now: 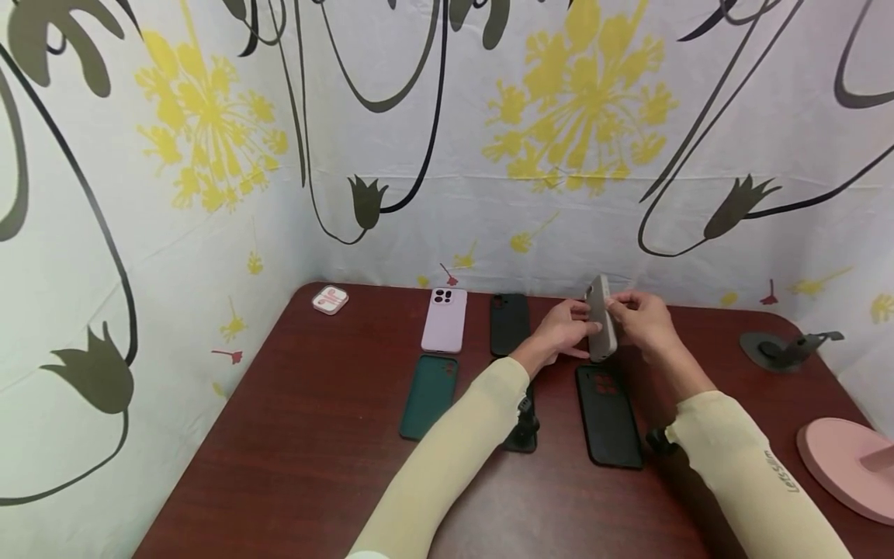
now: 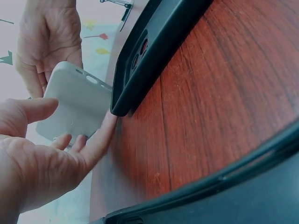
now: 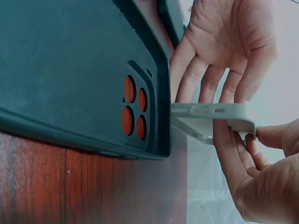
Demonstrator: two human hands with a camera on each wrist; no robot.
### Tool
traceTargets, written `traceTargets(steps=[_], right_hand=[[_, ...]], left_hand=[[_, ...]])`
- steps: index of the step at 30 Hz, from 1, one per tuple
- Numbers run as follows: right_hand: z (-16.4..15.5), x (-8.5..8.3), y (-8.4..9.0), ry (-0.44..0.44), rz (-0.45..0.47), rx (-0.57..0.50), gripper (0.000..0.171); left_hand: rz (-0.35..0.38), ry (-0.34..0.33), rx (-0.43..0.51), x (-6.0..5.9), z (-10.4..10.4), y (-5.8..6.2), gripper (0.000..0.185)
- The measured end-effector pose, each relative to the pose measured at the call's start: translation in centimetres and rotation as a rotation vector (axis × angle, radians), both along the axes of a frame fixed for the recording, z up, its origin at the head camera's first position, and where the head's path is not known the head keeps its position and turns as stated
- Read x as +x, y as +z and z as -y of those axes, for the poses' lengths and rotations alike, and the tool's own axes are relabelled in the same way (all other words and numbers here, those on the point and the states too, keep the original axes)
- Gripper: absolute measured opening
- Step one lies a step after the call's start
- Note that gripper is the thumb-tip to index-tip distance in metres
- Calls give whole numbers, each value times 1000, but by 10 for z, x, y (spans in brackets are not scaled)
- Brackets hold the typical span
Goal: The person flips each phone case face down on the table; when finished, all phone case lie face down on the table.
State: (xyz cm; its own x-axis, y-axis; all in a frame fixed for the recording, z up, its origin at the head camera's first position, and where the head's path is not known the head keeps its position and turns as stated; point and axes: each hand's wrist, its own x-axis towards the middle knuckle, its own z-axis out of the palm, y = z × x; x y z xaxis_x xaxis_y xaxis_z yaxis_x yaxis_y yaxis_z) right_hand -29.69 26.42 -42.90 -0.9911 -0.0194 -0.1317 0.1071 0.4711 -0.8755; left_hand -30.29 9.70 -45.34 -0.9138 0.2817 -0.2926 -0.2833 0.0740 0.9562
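Observation:
A grey phone case stands on edge, tilted, near the back of the table, just beyond a black phone case. My left hand holds it from the left, the thumb on one face and fingers around its lower edge. From the right, my right hand pinches its upper part. The left wrist view shows the flat side of the grey case between both hands. In the right wrist view its edge with port cut-outs faces the camera, beside the black case's camera holes.
A lilac phone case, a dark case and a green case lie left of the hands. Another black case is partly under the left forearm. A small square case, a dark stand and a pink base sit nearer the sides.

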Motion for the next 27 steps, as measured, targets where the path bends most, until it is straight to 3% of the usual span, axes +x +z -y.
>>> traceTargets(steps=[4,13,21,27], right_hand=[[0,0,0,14,3,-16,58],[-5,3,2,74,13,-66,58],[-15,-3,1,125,84,-149,56],[-27,-9,-4,176,135,-264,40]], left_hand=[[-2,-3,-16,-1,2,-1,47],[29,-35,70,-1,10,-3,60],[35,-8,59,-1,14,-1,68],[1,24,41,0,13,-4,66]])
